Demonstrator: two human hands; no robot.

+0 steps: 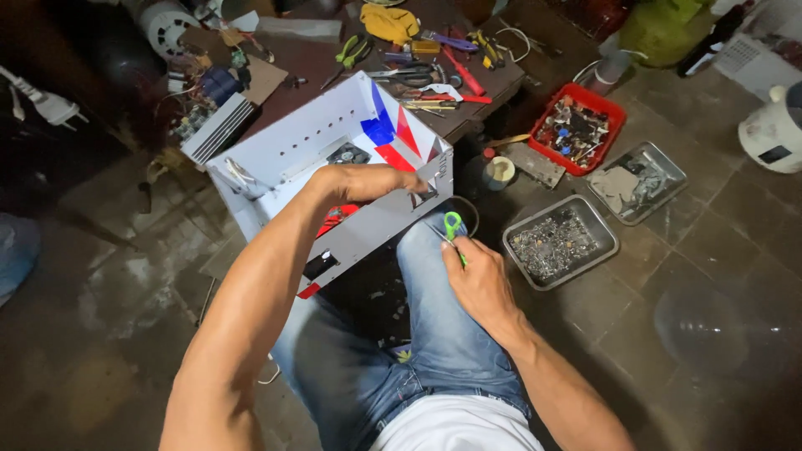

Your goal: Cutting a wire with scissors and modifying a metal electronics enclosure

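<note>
A white metal appliance casing (pixel 301 142) with red and blue stripes rests tilted on my lap and against a low table. My left hand (pixel 368 181) grips the casing's near top edge. My right hand (pixel 476 280) hovers over my right knee, closed on a small tool with a green handle (pixel 453 227), its tip pointing toward the casing's corner. Inside the casing a fan and some parts show dimly.
The low brown table (pixel 309 63) behind holds pliers, screwdrivers, a yellow cloth and circuit parts. On the tiled floor to the right stand a metal tray of screws (pixel 560 242), another metal tray (pixel 639 179), a red tray of parts (pixel 576 129) and a white kettle (pixel 773 129).
</note>
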